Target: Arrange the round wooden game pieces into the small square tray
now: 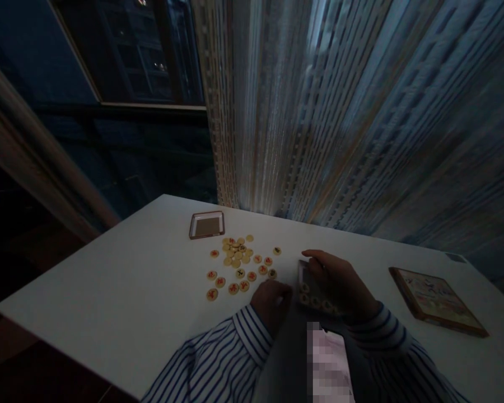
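My left hand (272,305) rests at the near edge of a scatter of round Chinese chess pieces (252,276), its fingers curled inward. What it holds, if anything, is hidden. My right hand (344,282) is over a small tray (301,273), one finger stretched out to the left past its far rim. Its other fingers are partly hidden, and no piece shows between them. Several pieces (315,301) sit in a row along the tray's near side. Farther back, pale pieces (235,254) lie heaped together, some blank side up; others nearby show red or black characters.
An empty-looking shallow tray or lid (207,225) lies at the back left of the white table (130,285). A wooden-edged box (439,296) with a pictured top is at the right. Below my hands is a lit, blurred-out phone screen (330,364). String curtains (285,112) hang behind the table.
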Available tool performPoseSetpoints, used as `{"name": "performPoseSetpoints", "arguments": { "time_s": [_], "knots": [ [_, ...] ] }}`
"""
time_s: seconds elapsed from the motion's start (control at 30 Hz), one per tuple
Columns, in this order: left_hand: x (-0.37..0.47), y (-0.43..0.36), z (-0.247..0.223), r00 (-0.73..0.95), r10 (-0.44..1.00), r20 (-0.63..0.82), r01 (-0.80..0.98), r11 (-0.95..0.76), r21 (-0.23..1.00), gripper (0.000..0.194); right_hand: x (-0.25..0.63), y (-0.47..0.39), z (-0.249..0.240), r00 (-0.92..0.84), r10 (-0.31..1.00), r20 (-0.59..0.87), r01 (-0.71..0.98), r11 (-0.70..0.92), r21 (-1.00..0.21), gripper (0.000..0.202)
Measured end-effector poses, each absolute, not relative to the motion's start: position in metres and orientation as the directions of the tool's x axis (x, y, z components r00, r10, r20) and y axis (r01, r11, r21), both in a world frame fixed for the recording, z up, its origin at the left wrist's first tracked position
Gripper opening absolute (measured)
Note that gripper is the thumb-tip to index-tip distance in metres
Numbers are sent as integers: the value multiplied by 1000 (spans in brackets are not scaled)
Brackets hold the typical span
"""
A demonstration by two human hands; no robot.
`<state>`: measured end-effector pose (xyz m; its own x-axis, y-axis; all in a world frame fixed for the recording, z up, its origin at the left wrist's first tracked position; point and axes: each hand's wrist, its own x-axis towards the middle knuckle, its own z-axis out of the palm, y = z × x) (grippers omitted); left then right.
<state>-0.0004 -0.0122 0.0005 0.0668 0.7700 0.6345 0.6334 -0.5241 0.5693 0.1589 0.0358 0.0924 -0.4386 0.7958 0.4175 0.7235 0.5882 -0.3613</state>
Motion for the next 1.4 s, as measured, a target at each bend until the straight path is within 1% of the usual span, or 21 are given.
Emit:
{"name": "performPoseSetpoints", "arguments": {
  "time_s": [0.1,0.23,0.33,0.47,0.53,0.73,0.77,0.87,1.0,1.2,1.23,1.3,1.4],
  "knots": [
    [-7,-17,5,44,763,645,639,-517,569,13,159,31,100,-454,793,406,715,596,-365,32],
    [-17,-29,17,52,791,609,653,-489,579,9,156,22,107,-494,764,415,690,635,-348,30],
    [-28,-43,25,4,818,575,656,-436,616,8,154,17,109,-512,765,391,682,638,-357,28],
    [-52,-59,37,-72,843,533,630,-376,680,12,154,13,110,-536,764,359,672,643,-367,28],
    [-66,-63,45,-131,858,497,627,-317,712,15,152,12,110,-542,766,346,673,642,-367,28],
    [-108,-44,72,-202,913,354,615,-163,771,21,146,7,105,-576,762,296,684,647,-336,29],
    [-113,-36,75,-193,924,330,625,-144,768,22,145,7,103,-584,759,289,682,652,-332,29],
    [-126,-10,83,-97,947,305,656,-170,736,25,144,9,98,-585,764,272,692,646,-324,29],
    [-135,20,83,-36,942,333,672,-224,706,25,143,16,90,-578,778,245,709,628,-320,29],
    [-138,30,57,-153,898,413,623,-236,745,25,151,31,72,-551,786,280,718,618,-320,26],
    [-139,30,52,-147,897,416,631,-240,738,24,153,32,70,-549,784,291,714,621,-323,25],
    [-141,30,44,-102,896,432,673,-258,694,22,156,34,68,-544,790,283,715,613,-337,24],
    [-144,31,37,-41,891,452,754,-269,599,20,156,34,70,-547,806,224,728,591,-348,26]
  ]
}}
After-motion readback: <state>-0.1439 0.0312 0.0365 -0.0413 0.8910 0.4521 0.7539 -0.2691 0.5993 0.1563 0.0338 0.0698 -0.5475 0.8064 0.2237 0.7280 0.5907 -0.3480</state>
